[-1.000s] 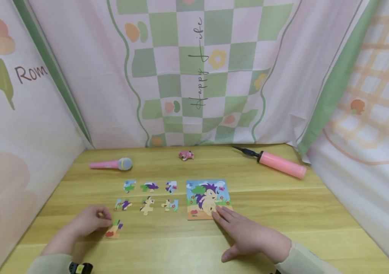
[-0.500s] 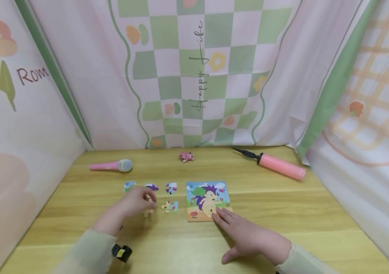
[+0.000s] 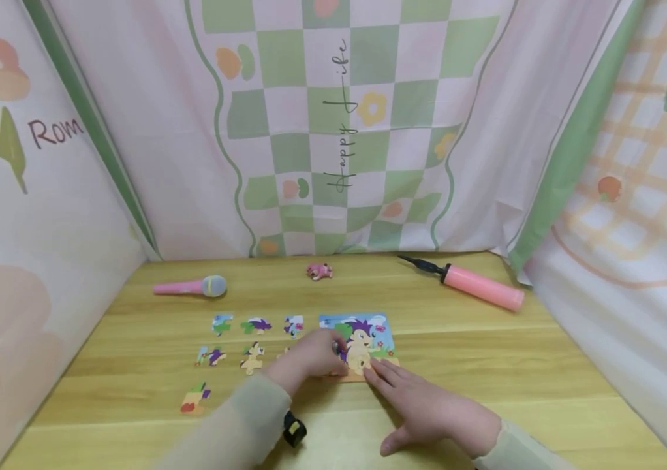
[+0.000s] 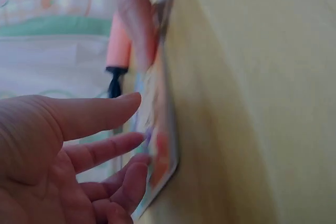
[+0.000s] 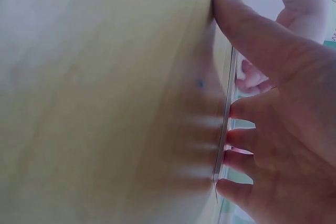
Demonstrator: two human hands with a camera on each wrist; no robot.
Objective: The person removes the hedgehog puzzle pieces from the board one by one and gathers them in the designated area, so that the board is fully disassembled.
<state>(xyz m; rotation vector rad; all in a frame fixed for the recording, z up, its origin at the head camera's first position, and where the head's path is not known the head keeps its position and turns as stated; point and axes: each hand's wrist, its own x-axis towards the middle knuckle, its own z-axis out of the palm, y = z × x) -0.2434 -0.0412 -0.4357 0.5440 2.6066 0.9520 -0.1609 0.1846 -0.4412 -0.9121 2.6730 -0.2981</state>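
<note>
A square jigsaw puzzle (image 3: 363,336) with a purple-haired hedgehog picture lies flat on the table. My right hand (image 3: 427,408) rests on its lower right corner, fingers straight and thumb spread on the wood. Over the puzzle's left part hovers my left hand (image 3: 312,356), hiding some of the picture. In the left wrist view, the thumb and fingers of this hand (image 4: 79,156) are apart with nothing between them, beside the puzzle edge (image 4: 163,156). Loose jigsaw pieces lie left of the puzzle, among them a hedgehog-body piece (image 3: 252,358) and a red-patterned piece (image 3: 195,398).
At the back of the wooden table (image 3: 486,372) lie a pink toy microphone (image 3: 189,286), a small pink figurine (image 3: 319,271) and a pink hand pump (image 3: 480,286). Patterned curtains (image 3: 286,130) stand around the table's back and sides.
My left hand has moved right, from beside the red-patterned piece across the loose pieces to the puzzle's left part. The right hand has stayed on the puzzle.
</note>
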